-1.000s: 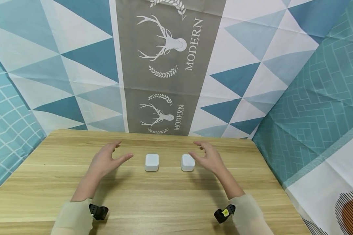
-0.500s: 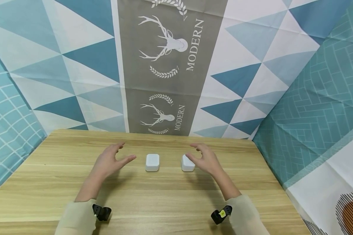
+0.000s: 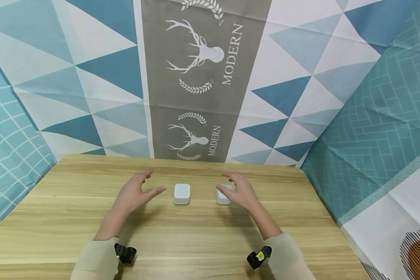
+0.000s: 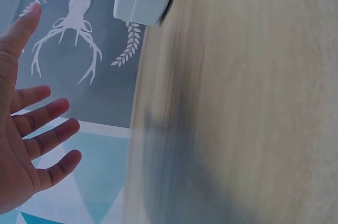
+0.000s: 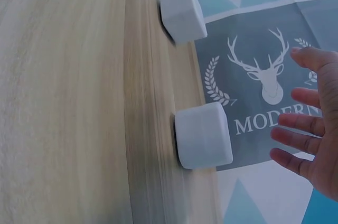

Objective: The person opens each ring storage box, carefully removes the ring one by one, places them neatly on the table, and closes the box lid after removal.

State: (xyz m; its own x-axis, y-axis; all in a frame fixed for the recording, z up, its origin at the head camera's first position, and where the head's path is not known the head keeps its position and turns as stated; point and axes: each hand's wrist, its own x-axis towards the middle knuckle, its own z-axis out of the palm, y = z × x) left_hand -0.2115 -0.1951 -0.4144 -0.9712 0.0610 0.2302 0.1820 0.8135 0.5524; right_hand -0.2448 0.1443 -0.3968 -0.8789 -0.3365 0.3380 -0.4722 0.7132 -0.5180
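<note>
Stage, judged from the present layout: approach. Both hands are placed about two pieces, with no grasp made.

Left white block (image 3: 181, 194): rounded edges, resting on the wood-grain desk (image 3: 182, 241) toward its far edge. Right white block (image 3: 223, 200): same form, level with the first, a gap between them. Whether either is solid or hollow cannot be told.

Left hand (image 3: 134, 192): released, thumb spread away from the fingers (image 4: 55, 138), nothing held. It hovers over the desk to the left of the left white block, apart from it; the left wrist view confirms the gap.

Right hand (image 3: 242, 191): also released, thumb and fingers parted, nothing held. From the head view the thumb overlaps the right white block, but the right wrist view shows space between hand and block, so no contact. This hand is nearer its block than the left hand is to its own.

Behind the desk: printed backdrop (image 3: 196, 97) with deer heads and "MODERN".

Next move, as a judgement: taking hold of the blocks would call for lowering both hands, the left also coming further inward, and then pinching each block by its sides. The smooth, rounded edges probably favour a centred grip.
</note>
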